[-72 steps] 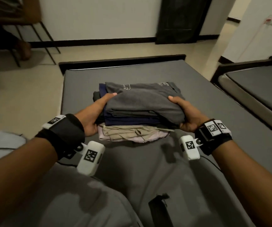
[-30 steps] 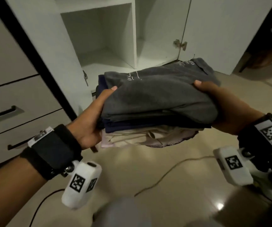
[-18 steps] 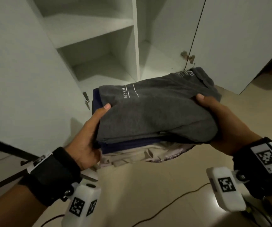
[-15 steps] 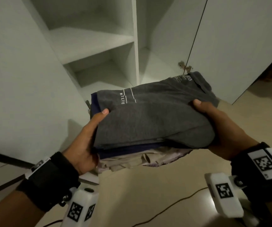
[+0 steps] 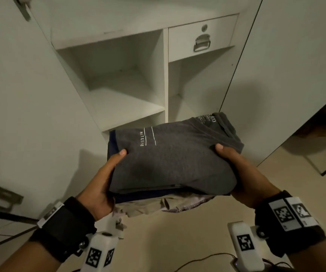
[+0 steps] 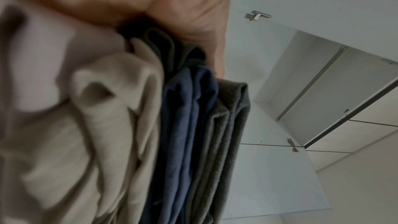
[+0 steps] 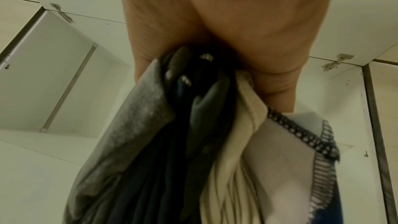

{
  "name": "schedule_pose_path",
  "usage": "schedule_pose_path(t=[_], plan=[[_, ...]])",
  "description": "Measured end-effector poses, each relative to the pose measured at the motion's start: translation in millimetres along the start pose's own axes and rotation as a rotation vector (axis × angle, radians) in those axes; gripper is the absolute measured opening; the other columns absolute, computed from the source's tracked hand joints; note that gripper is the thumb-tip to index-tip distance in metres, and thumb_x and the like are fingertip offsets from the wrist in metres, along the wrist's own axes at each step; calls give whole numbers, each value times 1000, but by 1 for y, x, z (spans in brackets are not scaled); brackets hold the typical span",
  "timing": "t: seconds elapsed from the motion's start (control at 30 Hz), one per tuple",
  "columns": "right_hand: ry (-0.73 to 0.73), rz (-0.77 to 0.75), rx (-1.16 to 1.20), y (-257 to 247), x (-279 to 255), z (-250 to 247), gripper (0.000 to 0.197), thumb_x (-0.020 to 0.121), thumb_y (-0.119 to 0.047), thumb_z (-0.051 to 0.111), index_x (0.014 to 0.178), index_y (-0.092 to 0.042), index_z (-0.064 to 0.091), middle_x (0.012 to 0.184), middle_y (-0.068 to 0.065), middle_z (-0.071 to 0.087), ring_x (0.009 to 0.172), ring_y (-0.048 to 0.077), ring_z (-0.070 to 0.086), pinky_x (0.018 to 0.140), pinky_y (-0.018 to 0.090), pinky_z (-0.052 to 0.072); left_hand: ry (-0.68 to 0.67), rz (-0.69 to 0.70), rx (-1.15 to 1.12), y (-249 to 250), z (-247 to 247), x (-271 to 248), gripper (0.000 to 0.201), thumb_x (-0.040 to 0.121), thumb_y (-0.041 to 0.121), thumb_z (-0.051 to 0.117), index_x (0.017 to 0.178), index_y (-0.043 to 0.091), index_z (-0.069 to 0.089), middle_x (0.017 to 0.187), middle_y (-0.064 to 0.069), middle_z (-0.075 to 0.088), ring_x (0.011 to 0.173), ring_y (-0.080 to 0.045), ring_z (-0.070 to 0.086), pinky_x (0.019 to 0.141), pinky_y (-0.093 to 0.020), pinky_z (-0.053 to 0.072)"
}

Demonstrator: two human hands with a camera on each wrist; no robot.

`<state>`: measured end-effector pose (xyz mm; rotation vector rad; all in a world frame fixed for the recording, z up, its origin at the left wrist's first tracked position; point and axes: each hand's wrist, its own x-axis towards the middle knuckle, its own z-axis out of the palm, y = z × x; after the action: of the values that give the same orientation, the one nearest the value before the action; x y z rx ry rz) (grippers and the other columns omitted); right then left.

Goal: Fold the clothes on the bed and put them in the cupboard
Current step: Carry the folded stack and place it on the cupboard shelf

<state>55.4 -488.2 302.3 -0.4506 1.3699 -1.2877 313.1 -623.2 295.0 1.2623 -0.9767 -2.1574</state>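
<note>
You stand before the open cupboard (image 5: 166,79) with the stack of folded clothes (image 5: 174,163) carried level between both hands, clear of the floor and just short of the shelves. Your left hand (image 5: 101,185) clamps the stack's left edge, thumb pressed on the grey top shirt (image 5: 177,154) and the fingers curled out of sight beneath; your right hand (image 5: 236,169) holds the right edge the same way. The left wrist view shows the layers squeezed together in that grip: beige (image 6: 120,125), navy (image 6: 185,125) and grey, edges roughly aligned. The right wrist view shows a pale garment with a patterned trim (image 7: 301,142) hanging looser at the bottom.

The folding looks finished; the step in hand is setting the pile down inside. The left shelf (image 5: 124,107) sits nearest the stack's front edge and looks wide enough to take it. To place it well, keep both grips even so the pile stays flat, lead with the far edge, and slide it in along the shelf rather than dropping it. Mind the loose bottom layers: they may snag on the shelf lip and drag the fold open. Let go only once the stack's weight rests on the shelf, then draw your fingers out sideways. The small drawer (image 5: 201,39) at upper right stays out of the way.
</note>
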Motion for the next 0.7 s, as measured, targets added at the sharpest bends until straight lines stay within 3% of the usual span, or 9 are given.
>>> schedule_pose_path(t=[0.07,0.13,0.27,0.43,0.57,0.7], plan=[[-11,1,-3,-16,-3,4,102,37,-67,91,126,-27,62,119,5,73,108,31,70,109,61,40,7,6,3,15,5,-9,52,77,54,60,120,25,68,112,-10,74,102,-28,70,91,-42,51],[-14,12,-4,-33,-5,11,108,33,-66,92,129,-27,60,119,4,73,107,29,70,106,56,47,15,3,-1,32,8,-17,49,78,53,59,118,26,68,111,-10,74,96,-27,73,86,-41,53],[-13,8,-5,-64,-10,31,113,29,-65,93,130,-26,59,119,3,73,106,25,71,86,39,60,-21,4,-51,66,9,-34,49,82,52,59,122,26,66,116,-9,73,100,-27,72,89,-42,52],[26,-12,-35,-103,-9,54,114,27,-68,92,128,-24,62,117,4,74,104,26,72,92,44,54,-70,3,-159,98,10,-49,46,92,49,54,129,23,63,121,-11,70,108,-30,69,95,-45,49],[48,-22,-67,-134,1,63,99,43,-61,90,128,-21,61,115,7,74,102,28,72,84,40,58,-83,25,-247,113,15,-46,49,90,49,57,133,24,61,123,-9,69,109,-33,68,93,-47,50],[57,-38,-105,-157,21,66,111,34,-68,91,129,-19,59,117,9,73,106,30,71,91,43,55,-72,43,-337,121,21,-39,41,92,47,55,126,25,64,115,-9,73,99,-32,72,88,-46,51]])
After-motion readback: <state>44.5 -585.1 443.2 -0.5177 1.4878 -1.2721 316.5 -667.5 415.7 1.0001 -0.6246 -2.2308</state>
